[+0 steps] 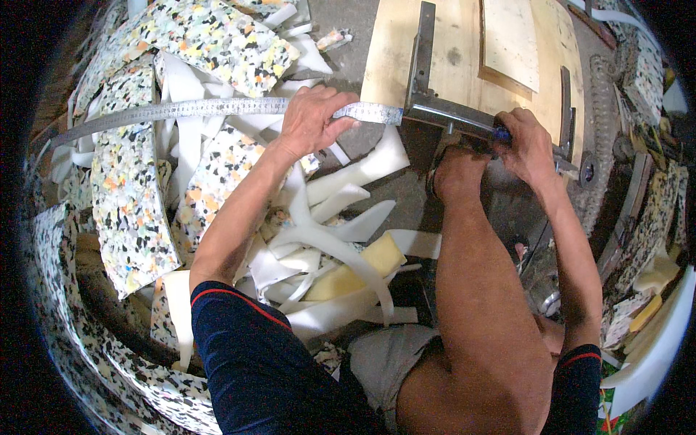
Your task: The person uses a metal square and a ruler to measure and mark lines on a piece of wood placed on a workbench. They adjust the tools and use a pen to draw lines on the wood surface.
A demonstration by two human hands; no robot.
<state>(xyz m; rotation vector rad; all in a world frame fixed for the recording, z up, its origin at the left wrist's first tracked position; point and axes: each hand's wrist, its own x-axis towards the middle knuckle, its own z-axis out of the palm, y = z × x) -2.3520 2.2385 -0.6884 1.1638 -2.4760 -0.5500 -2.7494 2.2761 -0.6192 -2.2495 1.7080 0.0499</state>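
A long metal ruler (pixel 181 109) runs across the foam pieces. My left hand (pixel 312 119) is closed around it near its right end, thumb underneath. That end meets the metal bar (pixel 453 119) along the near edge of a wooden board (pixel 457 54). My right hand (pixel 525 145) is at the bar's right end, fingers curled on a small dark blue object (pixel 502 133) whose kind I cannot make out. My bent leg (pixel 482 254) comes up between my arms, its foot partly hidden under the bar.
White foam offcuts (pixel 355 170) and a yellow foam piece (pixel 384 250) lie heaped at centre left. Speckled foam slabs (pixel 130 181) cover the left side. An upright metal bar (pixel 423 43) and a smaller wooden panel (pixel 510 43) are on the board. More foam (pixel 638 80) lies at right.
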